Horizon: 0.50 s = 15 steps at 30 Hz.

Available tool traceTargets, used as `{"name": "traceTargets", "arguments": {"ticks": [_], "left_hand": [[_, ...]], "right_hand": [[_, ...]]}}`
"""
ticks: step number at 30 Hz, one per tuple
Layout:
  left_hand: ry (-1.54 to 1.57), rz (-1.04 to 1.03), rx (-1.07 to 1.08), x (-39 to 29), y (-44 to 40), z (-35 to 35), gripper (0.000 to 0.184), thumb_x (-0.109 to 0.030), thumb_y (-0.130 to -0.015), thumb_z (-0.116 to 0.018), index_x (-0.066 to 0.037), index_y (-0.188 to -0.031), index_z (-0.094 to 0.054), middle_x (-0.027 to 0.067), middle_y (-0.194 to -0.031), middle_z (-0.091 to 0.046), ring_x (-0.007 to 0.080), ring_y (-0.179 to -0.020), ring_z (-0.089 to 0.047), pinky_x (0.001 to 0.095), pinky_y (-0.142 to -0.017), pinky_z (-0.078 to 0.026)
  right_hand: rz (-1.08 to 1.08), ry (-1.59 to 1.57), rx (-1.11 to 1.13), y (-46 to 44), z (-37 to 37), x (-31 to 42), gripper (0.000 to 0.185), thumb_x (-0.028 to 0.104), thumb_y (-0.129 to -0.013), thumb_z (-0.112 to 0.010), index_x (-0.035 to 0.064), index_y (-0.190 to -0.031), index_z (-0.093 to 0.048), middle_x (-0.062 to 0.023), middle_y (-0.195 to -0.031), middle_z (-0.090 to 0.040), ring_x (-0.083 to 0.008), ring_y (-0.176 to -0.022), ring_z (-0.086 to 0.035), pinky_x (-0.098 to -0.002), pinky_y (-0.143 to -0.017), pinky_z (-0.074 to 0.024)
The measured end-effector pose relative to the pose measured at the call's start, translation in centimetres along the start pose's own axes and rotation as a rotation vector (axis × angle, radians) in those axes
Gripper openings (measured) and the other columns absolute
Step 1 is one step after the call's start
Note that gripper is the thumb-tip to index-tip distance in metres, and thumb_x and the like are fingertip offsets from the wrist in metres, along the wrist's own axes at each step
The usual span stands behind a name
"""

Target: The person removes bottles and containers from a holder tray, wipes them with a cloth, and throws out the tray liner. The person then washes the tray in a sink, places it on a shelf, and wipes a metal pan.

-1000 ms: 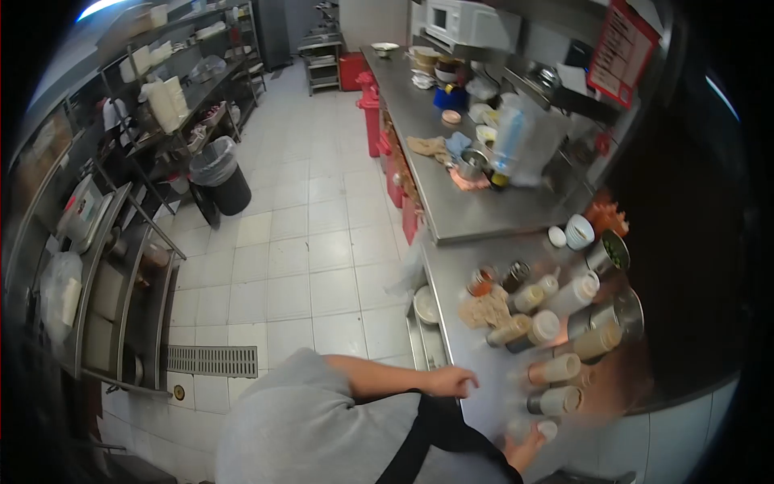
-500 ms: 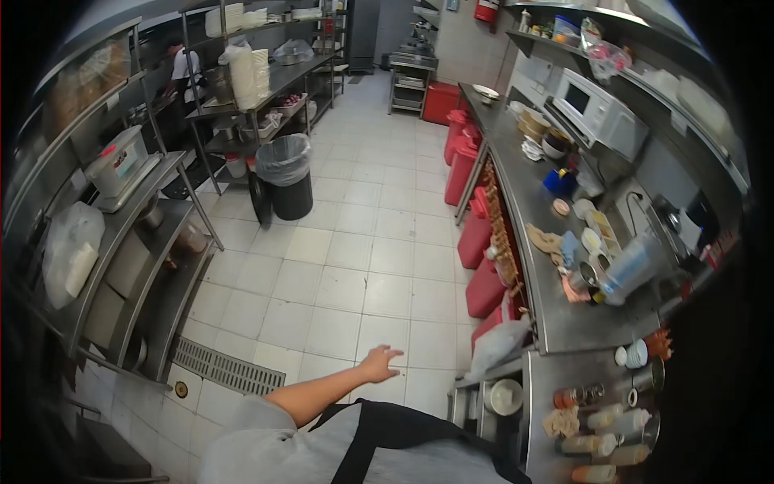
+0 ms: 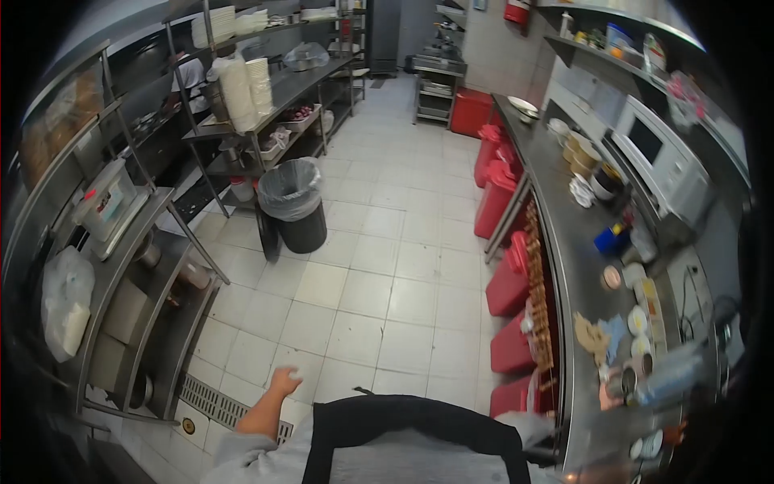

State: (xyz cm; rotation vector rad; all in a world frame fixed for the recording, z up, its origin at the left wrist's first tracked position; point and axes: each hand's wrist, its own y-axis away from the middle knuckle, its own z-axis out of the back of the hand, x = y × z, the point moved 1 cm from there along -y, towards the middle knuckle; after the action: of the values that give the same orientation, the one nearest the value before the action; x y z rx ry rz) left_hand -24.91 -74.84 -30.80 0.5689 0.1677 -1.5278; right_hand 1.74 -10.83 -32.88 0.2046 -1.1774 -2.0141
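My left hand (image 3: 286,381) is low in the view, left of centre, above the tiled floor. Its fingers are apart and slightly bent, and nothing is in it. The nearest thing around it is the floor drain grate (image 3: 211,403), down to its left. A black apron (image 3: 415,411) over a grey shirt fills the bottom of the view. My right hand is out of view.
A black bin (image 3: 294,211) with a clear liner stands by the left shelves. Red lidded bins (image 3: 509,278) line the underside of the right steel counter (image 3: 556,242). A person (image 3: 189,81) stands behind the shelving at the far left.
The view has swung right and up from the bottles toward the aisle. My left hand has moved away from the counter, over the floor. My right hand, earlier at a small container, has left view.
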Motion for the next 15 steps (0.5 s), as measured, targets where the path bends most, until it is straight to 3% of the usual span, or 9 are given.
{"name": "traceTargets", "arguments": {"ticks": [2,4,5,6,7,8,10,13,15], "left_hand": [[-0.051,0.357,0.242,4.9,1.8,-1.5,0.059,-0.046,-0.070,-0.069,-0.009,-0.115,-0.061,0.0145,-0.119,-0.059,0.0307,-0.115,-0.052,0.0395,-0.098,-0.040],[-0.238,0.366,0.507,8.8,3.7,-3.2,0.056,-0.053,-0.079,-0.055,-0.014,-0.119,-0.059,0.0129,-0.123,-0.056,0.0317,-0.114,-0.052,0.0409,-0.098,-0.040],[-0.241,0.405,0.575,9.4,3.7,-3.2,0.056,-0.053,-0.079,-0.055,-0.014,-0.119,-0.059,0.0129,-0.123,-0.056,0.0317,-0.114,-0.052,0.0409,-0.098,-0.040],[-0.217,0.442,0.590,9.6,2.7,-3.4,0.056,-0.053,-0.079,-0.056,-0.014,-0.119,-0.059,0.0129,-0.123,-0.056,0.0316,-0.114,-0.052,0.0409,-0.098,-0.040],[-0.194,0.476,0.606,9.6,1.4,-3.4,0.055,-0.053,-0.079,-0.056,-0.014,-0.119,-0.059,0.0129,-0.123,-0.056,0.0316,-0.114,-0.052,0.0409,-0.098,-0.040],[-0.167,0.494,0.603,9.6,-0.6,-3.8,0.055,-0.052,-0.079,-0.056,-0.014,-0.119,-0.059,0.0129,-0.123,-0.056,0.0315,-0.114,-0.052,0.0409,-0.098,-0.040],[-0.112,0.488,0.562,8.7,-7.1,-4.1,0.055,-0.052,-0.079,-0.057,-0.014,-0.119,-0.059,0.0129,-0.123,-0.057,0.0315,-0.114,-0.052,0.0408,-0.098,-0.040],[-0.048,0.404,0.462,6.7,-19.6,-4.0,0.055,-0.051,-0.078,-0.058,-0.015,-0.118,-0.060,0.0129,-0.122,-0.057,0.0313,-0.114,-0.052,0.0408,-0.098,-0.040],[-0.050,0.248,0.329,4.8,-31.0,-3.5,0.054,-0.051,-0.078,-0.058,-0.015,-0.118,-0.060,0.0129,-0.122,-0.057,0.0312,-0.113,-0.052,0.0408,-0.099,-0.039]], "right_hand": [[0.184,0.191,-0.087,-8.1,6.1,4.3,0.028,0.029,-0.080,-0.058,0.0066,-0.094,-0.066,-0.0155,-0.086,-0.064,-0.0240,-0.082,-0.062,-0.0363,-0.068,-0.0492],[0.450,0.374,-0.290,-17.0,13.1,11.8,0.028,0.030,-0.080,-0.058,0.0068,-0.093,-0.066,-0.0159,-0.085,-0.063,-0.0246,-0.081,-0.062,-0.0371,-0.067,-0.0496],[0.341,0.239,-0.297,-21.4,16.8,17.7,0.027,0.031,-0.081,-0.058,0.0062,-0.087,-0.067,-0.0114,-0.069,-0.062,-0.0182,-0.064,-0.062,-0.0346,-0.057,-0.0489],[0.564,0.138,-0.383,-23.5,21.1,24.2,0.029,0.033,-0.083,-0.058,0.0065,-0.090,-0.067,-0.0070,-0.063,-0.060,-0.0159,-0.053,-0.057,-0.0338,-0.051,-0.0472],[0.398,-0.059,-0.375,-25.8,24.3,31.1,0.035,0.038,-0.083,-0.057,0.0086,-0.100,-0.066,-0.0165,-0.103,-0.064,-0.0338,-0.097,-0.060,-0.0423,-0.082,-0.0475],[0.571,-0.190,-0.460,-25.2,27.2,38.1,0.028,0.029,-0.083,-0.061,0.0076,-0.101,-0.065,-0.0128,-0.090,-0.066,-0.0249,-0.083,-0.064,-0.0351,-0.073,-0.0500],[0.725,-0.621,-0.309,-20.2,31.4,50.3,0.024,0.016,-0.086,-0.058,0.0065,-0.108,-0.061,-0.0017,-0.075,-0.061,-0.0111,-0.064,-0.056,-0.0270,-0.054,-0.0460],[0.847,-0.408,-0.211,-25.7,31.1,55.1,0.027,0.015,-0.086,-0.057,0.0081,-0.111,-0.060,-0.0016,-0.077,-0.061,-0.0114,-0.068,-0.057,-0.0264,-0.057,-0.0466],[0.766,-0.112,-0.053,-28.5,30.1,54.8,0.031,0.018,-0.081,-0.065,0.0104,-0.111,-0.062,-0.0067,-0.080,-0.066,-0.0166,-0.075,-0.062,-0.0301,-0.067,-0.0489]]}}
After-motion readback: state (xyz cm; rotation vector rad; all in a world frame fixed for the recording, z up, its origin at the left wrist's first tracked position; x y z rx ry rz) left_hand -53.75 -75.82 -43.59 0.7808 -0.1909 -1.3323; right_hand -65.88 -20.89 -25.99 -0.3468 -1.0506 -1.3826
